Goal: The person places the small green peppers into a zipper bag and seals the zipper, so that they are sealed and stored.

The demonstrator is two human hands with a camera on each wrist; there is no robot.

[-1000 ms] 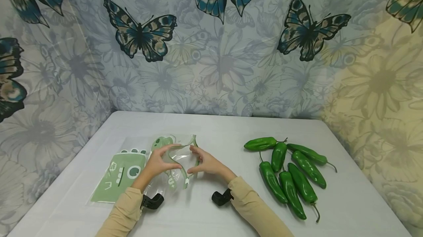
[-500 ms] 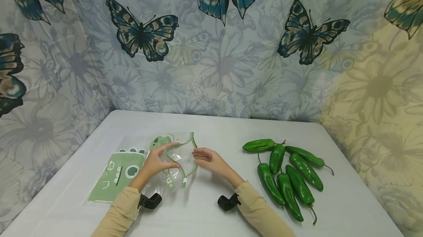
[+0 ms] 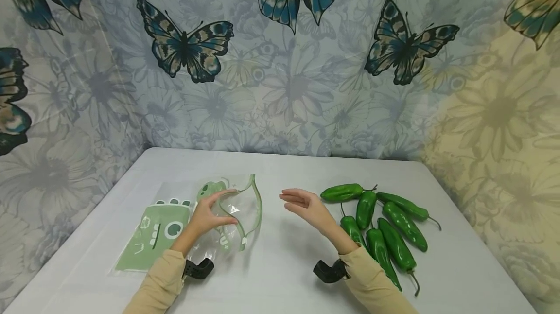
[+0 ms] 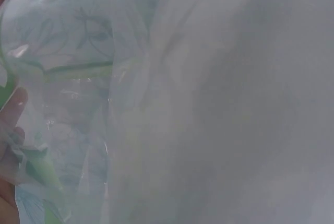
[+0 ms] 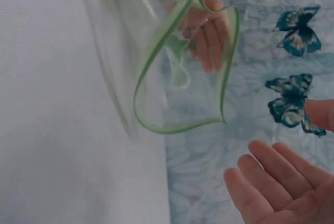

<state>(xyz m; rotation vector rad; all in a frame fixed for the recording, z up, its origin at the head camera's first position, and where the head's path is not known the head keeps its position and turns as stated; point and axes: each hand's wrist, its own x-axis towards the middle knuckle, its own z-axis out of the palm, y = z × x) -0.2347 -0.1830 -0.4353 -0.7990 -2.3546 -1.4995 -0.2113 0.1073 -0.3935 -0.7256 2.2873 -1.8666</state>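
Note:
My left hand (image 3: 207, 214) grips a clear plastic zip bag (image 3: 260, 202) by its green-edged mouth, thumb on the near side and fingers on the far side. The mouth gapes wide toward the right, and a white slider sits at its near corner. In the right wrist view the green zip edge (image 5: 138, 98) forms a loop, with the left hand seen behind the clear plastic. My right hand (image 3: 308, 205) is in the air between the bag and the green peppers (image 3: 407, 226), holding nothing. Its fingers are extended, palm facing the bag.
A second zip bag (image 3: 159, 236) with a green monster face lies flat at the left. Several peppers lie in a loose group on the right, partly behind the right forearm. A patterned butterfly cloth (image 3: 297, 85) hangs behind the white table (image 3: 280, 168).
My right hand has let go of the bag's mouth and moved right, toward the peppers, its fingers extending. My left hand keeps its grip, and the mouth still gapes.

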